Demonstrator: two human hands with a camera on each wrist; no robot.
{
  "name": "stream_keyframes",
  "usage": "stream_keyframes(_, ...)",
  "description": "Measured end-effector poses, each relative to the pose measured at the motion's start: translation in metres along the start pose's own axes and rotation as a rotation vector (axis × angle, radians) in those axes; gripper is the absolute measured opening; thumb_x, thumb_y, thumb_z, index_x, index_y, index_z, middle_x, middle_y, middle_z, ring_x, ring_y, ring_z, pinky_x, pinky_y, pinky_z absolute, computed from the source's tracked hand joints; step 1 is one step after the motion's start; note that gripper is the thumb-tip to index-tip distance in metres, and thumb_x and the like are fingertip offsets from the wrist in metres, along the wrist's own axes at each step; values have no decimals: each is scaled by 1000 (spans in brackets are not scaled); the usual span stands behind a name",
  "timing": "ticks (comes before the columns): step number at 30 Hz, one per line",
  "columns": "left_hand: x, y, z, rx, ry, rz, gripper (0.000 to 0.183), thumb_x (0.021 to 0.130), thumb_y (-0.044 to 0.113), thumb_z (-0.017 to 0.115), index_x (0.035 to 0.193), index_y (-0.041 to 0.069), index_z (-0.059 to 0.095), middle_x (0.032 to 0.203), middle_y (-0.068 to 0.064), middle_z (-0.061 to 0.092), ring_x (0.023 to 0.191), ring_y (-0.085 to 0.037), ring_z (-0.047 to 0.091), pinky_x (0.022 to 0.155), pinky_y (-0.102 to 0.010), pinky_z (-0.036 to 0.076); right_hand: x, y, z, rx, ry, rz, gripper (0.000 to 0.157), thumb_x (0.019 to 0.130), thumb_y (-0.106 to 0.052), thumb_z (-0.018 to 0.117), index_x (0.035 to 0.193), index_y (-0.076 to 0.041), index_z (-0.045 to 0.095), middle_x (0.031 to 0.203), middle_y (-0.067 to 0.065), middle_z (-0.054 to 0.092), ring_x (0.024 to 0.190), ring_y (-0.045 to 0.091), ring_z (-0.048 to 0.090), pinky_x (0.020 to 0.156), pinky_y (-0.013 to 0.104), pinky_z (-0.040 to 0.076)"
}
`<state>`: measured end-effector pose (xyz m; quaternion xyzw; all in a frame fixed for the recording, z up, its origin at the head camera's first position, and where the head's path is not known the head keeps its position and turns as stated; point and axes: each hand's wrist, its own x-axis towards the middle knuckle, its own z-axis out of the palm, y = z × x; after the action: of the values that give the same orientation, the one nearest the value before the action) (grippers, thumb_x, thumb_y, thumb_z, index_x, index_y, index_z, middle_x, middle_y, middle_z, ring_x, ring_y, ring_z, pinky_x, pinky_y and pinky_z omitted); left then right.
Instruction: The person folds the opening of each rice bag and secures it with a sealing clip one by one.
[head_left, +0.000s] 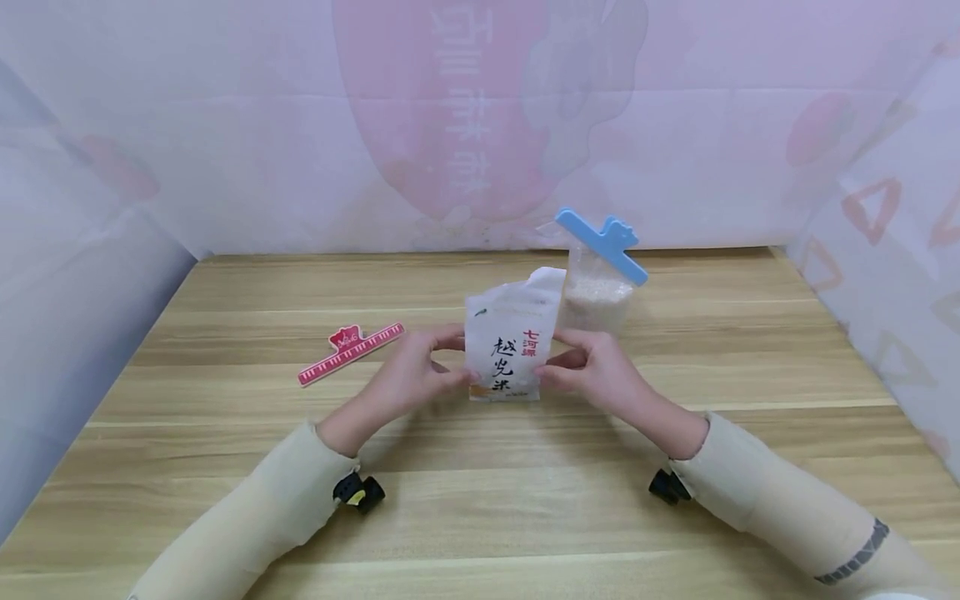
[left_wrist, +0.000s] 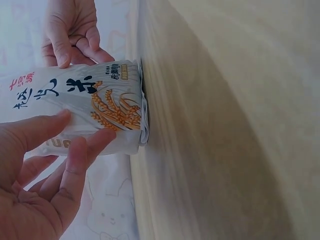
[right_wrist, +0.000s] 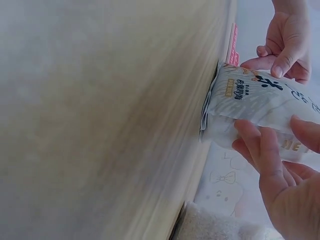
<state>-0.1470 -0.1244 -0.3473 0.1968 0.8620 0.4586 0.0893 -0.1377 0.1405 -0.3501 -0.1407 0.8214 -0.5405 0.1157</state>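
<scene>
A white rice bag [head_left: 513,321] with black and red lettering stands upright at mid-table, its top edge slanting up to the right. My left hand [head_left: 408,371] holds its left side, thumb at the front and fingers round the side. On the opposite side my right hand [head_left: 600,375] grips it the same way. Orange grain ears show low on the bag's front [left_wrist: 75,100] in the left wrist view. Its folded bottom comes right down at the tabletop in both wrist views.
A clear bag of rice [head_left: 596,304] with a blue clip [head_left: 603,246] across its top stands behind, to the right. A red and white clip [head_left: 351,353] lies left of my left hand. Printed cloth walls [head_left: 262,167] border the wooden table [head_left: 480,517].
</scene>
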Motion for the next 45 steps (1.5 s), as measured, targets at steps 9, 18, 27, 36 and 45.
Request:
stream_keyframes(9,-15,10,8,-48,-37,12,54,83,3,78,133,10,61,126,-15,68,105,-28,71,71,-25,60,-21,-2,-3,-51,1,-10,49,87,-9,76,133,-3,61,115,23,71,96,28,74,74,29,61)
stream_keyframes(18,-27,14,16,-23,-33,51,51,82,5,80,130,9,63,124,-14,69,105,-26,71,70,-21,59,-35,-3,-2,-83,-14,-41,44,86,-11,77,128,-4,65,118,18,71,96,25,74,76,27,60)
stream_keyframes(27,-39,18,21,-48,-70,39,50,84,8,78,131,11,62,126,-11,69,84,-16,74,64,-22,58,-48,-3,1,-83,-30,-39,40,85,-11,78,123,-6,67,114,14,73,92,18,75,75,24,59)
stream_keyframes(36,-44,21,23,-87,-88,60,51,84,5,78,132,9,62,125,-13,69,92,-21,74,67,-20,58,-57,-5,0,-103,-39,-21,41,86,-13,78,124,-5,66,110,14,74,92,17,74,76,24,59)
stream_keyframes(45,-43,29,6,-4,-200,33,48,87,20,78,131,15,61,123,-7,69,83,-10,74,69,-23,59,-58,-14,-5,-236,-18,-126,33,85,-20,79,114,-8,68,94,4,77,83,9,72,73,23,59)
